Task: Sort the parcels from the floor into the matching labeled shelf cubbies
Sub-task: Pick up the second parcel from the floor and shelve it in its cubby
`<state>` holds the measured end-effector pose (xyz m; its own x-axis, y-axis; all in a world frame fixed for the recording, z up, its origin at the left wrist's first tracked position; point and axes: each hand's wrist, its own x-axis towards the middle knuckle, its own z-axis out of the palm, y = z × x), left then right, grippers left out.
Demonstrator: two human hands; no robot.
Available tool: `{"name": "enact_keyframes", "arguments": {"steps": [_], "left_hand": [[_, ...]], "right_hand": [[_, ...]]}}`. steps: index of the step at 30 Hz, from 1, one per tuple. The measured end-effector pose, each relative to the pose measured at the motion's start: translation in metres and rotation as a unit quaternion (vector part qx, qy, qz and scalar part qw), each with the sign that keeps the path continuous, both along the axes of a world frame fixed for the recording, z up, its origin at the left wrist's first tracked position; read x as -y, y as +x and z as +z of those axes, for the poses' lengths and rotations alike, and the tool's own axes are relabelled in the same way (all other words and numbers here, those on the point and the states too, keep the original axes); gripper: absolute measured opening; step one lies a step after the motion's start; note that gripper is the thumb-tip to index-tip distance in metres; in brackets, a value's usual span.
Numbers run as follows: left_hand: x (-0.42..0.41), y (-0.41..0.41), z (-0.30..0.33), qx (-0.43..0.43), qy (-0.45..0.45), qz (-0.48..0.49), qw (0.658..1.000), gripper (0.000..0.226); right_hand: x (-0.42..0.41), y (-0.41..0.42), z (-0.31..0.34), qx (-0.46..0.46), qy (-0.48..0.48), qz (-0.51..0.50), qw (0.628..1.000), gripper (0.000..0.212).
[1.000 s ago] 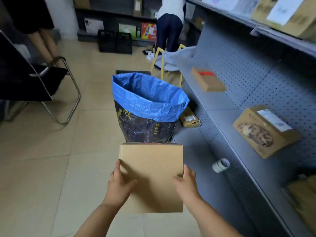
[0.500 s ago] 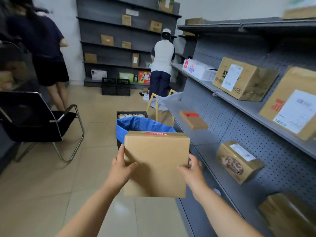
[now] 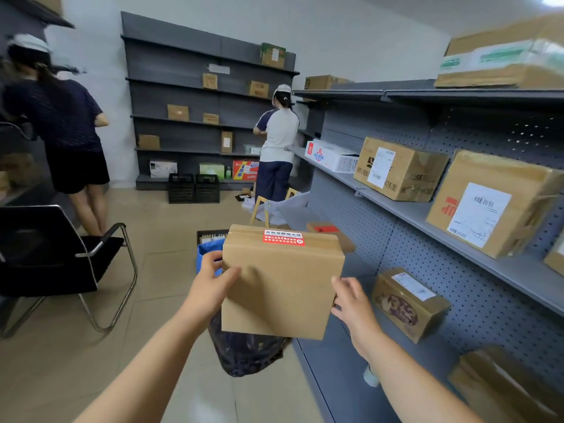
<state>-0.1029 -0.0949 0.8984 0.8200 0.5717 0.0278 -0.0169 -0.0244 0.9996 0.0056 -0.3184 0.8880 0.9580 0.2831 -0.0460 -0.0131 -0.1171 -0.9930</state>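
Hands [image 3: 210, 285] around cardboard parcel [image 3: 282, 285]

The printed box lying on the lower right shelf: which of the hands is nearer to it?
Right. The right hand grips the held parcel's right edge, just left of the printed box. The left hand holds the parcel's far edge, with the whole parcel between.

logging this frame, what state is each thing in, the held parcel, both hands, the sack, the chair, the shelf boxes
held parcel: sealed, upright, off the floor
left hand: gripping the parcel's left edge
right hand: on the parcel's right edge
blue-lined sack: standing on the floor, mouth open
black chair: unoccupied
printed box: lying on the lower shelf, closed
labelled box: closed, label facing out
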Motion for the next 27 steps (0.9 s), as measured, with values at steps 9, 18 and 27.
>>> {"name": "enact_keyframes", "arguments": {"steps": [9, 18, 27], "left_hand": [[0.011, 0.013, -0.001, -0.014, 0.000, -0.012, 1.000, 0.061], [0.038, 0.037, -0.008, -0.043, 0.031, -0.124, 0.991, 0.042], [0.074, 0.070, -0.001, -0.012, 0.040, -0.162, 0.986, 0.044]], "right_hand": [[0.024, -0.010, 0.004, -0.062, 0.089, -0.074, 0.991, 0.036], [0.072, -0.005, 0.003, -0.069, 0.065, -0.104, 0.990, 0.026], [0.118, 0.022, 0.015, -0.106, 0.014, -0.154, 0.982, 0.040]]}}
